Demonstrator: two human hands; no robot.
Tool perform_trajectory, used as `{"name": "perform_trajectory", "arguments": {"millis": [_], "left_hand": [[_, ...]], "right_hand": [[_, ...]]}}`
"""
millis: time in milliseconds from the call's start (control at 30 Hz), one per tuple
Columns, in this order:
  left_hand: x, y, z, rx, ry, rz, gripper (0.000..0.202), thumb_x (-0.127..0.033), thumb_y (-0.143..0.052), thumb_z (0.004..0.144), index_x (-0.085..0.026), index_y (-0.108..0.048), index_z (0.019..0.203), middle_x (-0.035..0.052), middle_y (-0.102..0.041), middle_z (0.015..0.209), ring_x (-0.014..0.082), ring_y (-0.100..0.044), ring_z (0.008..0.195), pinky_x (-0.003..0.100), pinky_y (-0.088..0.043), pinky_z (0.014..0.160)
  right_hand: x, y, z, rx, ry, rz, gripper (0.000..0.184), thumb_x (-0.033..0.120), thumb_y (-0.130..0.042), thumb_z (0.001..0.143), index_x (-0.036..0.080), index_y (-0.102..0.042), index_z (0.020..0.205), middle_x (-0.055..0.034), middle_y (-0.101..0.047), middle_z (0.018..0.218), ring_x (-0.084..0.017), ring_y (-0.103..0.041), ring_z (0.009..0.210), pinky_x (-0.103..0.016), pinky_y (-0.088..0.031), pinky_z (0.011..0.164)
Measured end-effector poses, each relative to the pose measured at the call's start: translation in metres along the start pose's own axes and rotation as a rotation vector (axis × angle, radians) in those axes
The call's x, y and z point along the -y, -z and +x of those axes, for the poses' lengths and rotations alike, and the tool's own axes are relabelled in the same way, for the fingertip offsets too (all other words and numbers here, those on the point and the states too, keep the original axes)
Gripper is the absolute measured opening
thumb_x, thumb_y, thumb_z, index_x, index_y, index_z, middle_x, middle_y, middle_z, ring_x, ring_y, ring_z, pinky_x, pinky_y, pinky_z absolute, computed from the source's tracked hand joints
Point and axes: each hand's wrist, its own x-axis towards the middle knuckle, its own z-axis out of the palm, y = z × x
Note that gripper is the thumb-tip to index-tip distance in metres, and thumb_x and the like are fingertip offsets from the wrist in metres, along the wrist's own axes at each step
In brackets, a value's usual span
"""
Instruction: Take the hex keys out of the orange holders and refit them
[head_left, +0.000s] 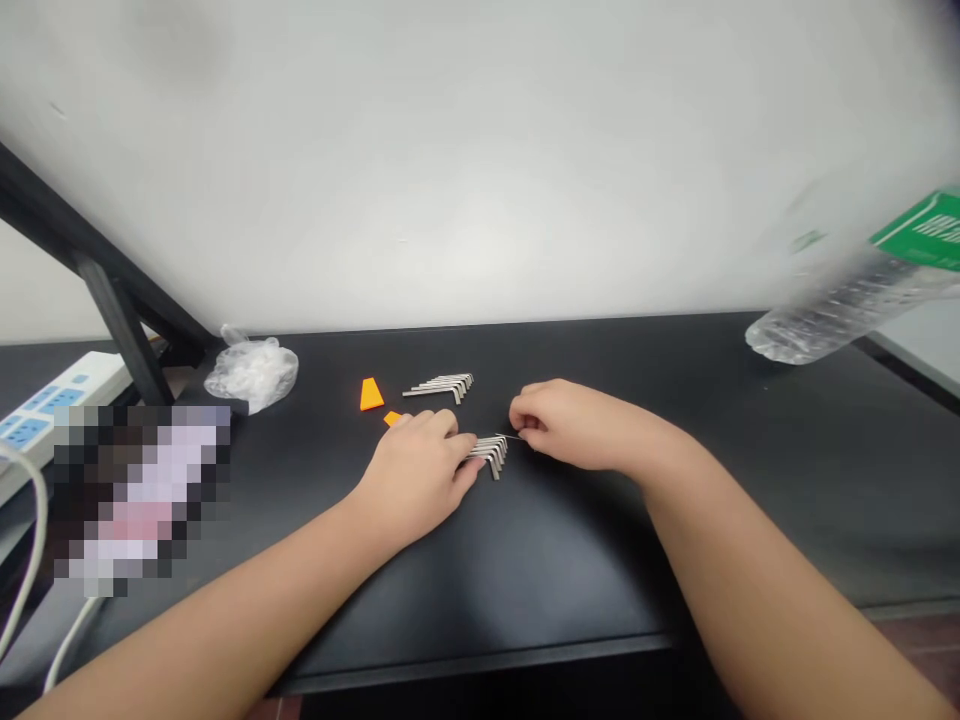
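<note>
My left hand (416,465) lies on the black table, thumb and forefinger closed around a row of silver hex keys (495,455). Their bent ends point right and toward me; the long shafts run under the hand. My right hand (566,425) pinches one thin hex key (510,436) just right of that row. Behind the left hand lies a second row of hex keys (442,387), arranged by size. An orange wedge-shaped piece (371,394) sits to its left. Another orange piece (392,418) shows partly beside the left hand, the rest hidden.
Crumpled clear plastic (253,372) lies at the back left, near a black metal frame (124,320). A white power strip (56,410) with cables is at far left, beside a blurred-out object (150,500). At right lies a clear plastic package (825,310) with a green label. A pale wall (480,160) stands behind.
</note>
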Motion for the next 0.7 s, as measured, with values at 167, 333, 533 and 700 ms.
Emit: {"name": "perform_trajectory", "arguments": {"millis": [167, 333, 533, 700], "left_hand": [[0.001, 0.000, 0.000, 0.005, -0.005, 0.001, 0.028, -0.039, -0.053, 0.101, -0.023, -0.077, 0.101, 0.0059, -0.060, 0.088, 0.0199, -0.056, 0.082, 0.036, -0.043, 0.073], [0.000, 0.001, 0.001, 0.019, -0.012, 0.008, 0.028, -0.037, -0.053, 0.101, -0.023, -0.076, 0.098, 0.0057, -0.060, 0.089, 0.0200, -0.056, 0.081, 0.036, -0.042, 0.072], [-0.001, 0.001, 0.000, 0.018, 0.000, 0.008, 0.027, -0.036, -0.055, 0.100, -0.019, -0.071, 0.087, 0.0053, -0.061, 0.089, 0.0208, -0.057, 0.083, 0.037, -0.042, 0.072], [-0.001, 0.001, 0.000, 0.002, 0.012, 0.000, 0.021, -0.034, -0.058, 0.098, -0.018, -0.069, 0.089, 0.0052, -0.062, 0.090, 0.0208, -0.057, 0.083, 0.037, -0.044, 0.073]], "right_hand": [[-0.001, -0.001, -0.001, 0.019, 0.019, 0.018, 0.018, 0.008, -0.058, 0.084, 0.022, -0.068, 0.090, -0.0058, -0.066, 0.095, -0.019, -0.059, 0.080, -0.028, -0.039, 0.068], [0.014, -0.008, 0.004, -0.029, 0.074, 0.011, 0.023, 0.005, -0.051, 0.087, 0.020, -0.069, 0.086, -0.0074, -0.065, 0.094, -0.019, -0.059, 0.082, -0.029, -0.041, 0.074], [0.027, -0.010, 0.006, -0.056, 0.094, 0.078, 0.027, 0.006, -0.047, 0.090, 0.019, -0.070, 0.085, -0.0077, -0.065, 0.094, -0.018, -0.060, 0.083, -0.029, -0.043, 0.077], [0.033, -0.011, 0.006, -0.040, 0.085, 0.109, 0.008, 0.019, -0.062, 0.088, 0.019, -0.069, 0.087, -0.0064, -0.063, 0.095, -0.017, -0.057, 0.076, -0.028, -0.042, 0.069]]}}
